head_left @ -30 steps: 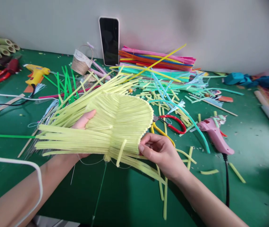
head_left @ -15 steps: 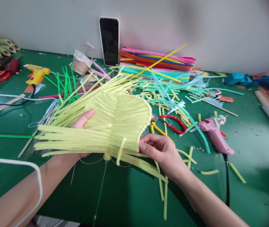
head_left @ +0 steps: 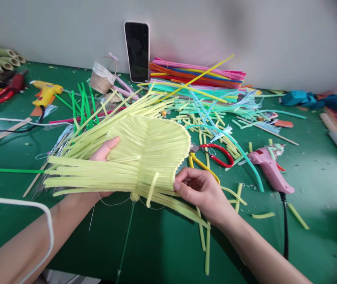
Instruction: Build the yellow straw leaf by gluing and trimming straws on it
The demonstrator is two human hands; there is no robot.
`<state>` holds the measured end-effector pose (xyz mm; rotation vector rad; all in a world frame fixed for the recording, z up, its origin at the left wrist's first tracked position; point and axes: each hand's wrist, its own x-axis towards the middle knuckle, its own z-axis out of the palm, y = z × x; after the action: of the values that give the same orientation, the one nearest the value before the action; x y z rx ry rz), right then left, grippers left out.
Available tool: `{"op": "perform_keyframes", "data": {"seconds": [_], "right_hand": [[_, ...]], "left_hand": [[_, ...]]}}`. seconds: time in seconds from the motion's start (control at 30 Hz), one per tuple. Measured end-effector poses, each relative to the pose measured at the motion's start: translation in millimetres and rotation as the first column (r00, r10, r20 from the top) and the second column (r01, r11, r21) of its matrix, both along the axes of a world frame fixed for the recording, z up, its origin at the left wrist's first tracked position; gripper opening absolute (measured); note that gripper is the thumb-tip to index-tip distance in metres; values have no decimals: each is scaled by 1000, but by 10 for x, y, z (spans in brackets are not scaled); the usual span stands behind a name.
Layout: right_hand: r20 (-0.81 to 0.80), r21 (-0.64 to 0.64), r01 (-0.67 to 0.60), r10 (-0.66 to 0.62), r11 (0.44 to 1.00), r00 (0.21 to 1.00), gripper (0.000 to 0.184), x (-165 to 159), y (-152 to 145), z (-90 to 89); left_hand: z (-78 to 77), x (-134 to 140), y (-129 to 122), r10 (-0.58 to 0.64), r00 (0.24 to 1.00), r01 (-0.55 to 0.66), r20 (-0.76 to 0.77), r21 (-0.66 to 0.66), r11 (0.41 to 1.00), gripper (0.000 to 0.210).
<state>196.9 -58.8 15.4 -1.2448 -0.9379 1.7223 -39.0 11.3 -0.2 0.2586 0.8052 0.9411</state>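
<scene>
A pale yellow-green leaf shape made of pipe cleaners hangs over the table between my hands. It has a ridge down its middle, a scalloped right edge, and long loose ends to the left and lower right. My left hand supports it from behind and the left, thumb on top, most fingers hidden. At its lower right edge, my right hand pinches the rim between thumb and forefinger. A needle dangles on thin thread below, and a green stem runs down from the knotted base.
Red-and-yellow-handled cutters lie just beyond my right hand. A pink glue gun is at right, a yellow one at left. Loose pipe cleaners, a small basket and a phone sit at the back. A white cable crosses the left.
Almost nothing differs. The leaf shape's upper part has shifted very slightly right, with both hands keeping their hold.
</scene>
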Motion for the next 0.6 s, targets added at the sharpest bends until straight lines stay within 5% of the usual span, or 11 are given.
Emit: {"op": "perform_keyframes", "data": {"seconds": [0.33,0.6], "right_hand": [[65,65,43,-48,997,997,15,-42,-14,-9],[36,-37,0,1,999,999,22,-18,-8,-2]], "left_hand": [[63,48,-15,6,1000,-6,-5,-27,1000,57],[4,-27,27,26,998,-26,-60,6,1000,55]]}}
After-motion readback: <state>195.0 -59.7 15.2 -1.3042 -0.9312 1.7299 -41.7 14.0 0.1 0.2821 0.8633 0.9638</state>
